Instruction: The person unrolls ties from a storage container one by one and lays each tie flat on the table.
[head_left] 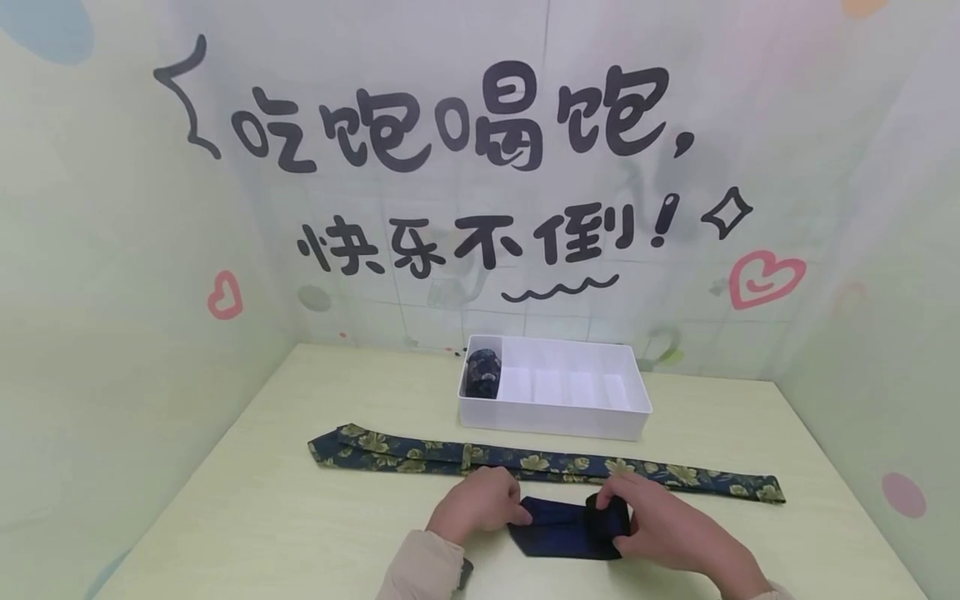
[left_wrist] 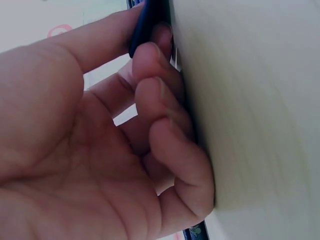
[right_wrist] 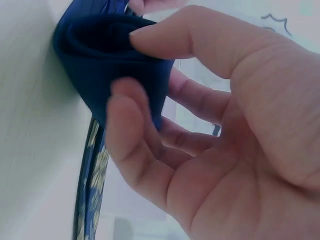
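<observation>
A dark navy necktie lies near the table's front, partly rolled up. Its flat, pointed end is on the left, where my left hand pinches the edge between thumb and fingers; in the left wrist view these fingers are curled against the tabletop. Around the rolled part my right hand curls, with the thumb at the coil's open side and the fingers about its outside. Just behind both hands a navy necktie with yellow-green flowers stretches across the table, folded lengthwise.
At the back stands a white divided box. Its leftmost compartment holds a dark patterned roll. The pale wooden table is bordered by printed curtain-like walls at the back and both sides.
</observation>
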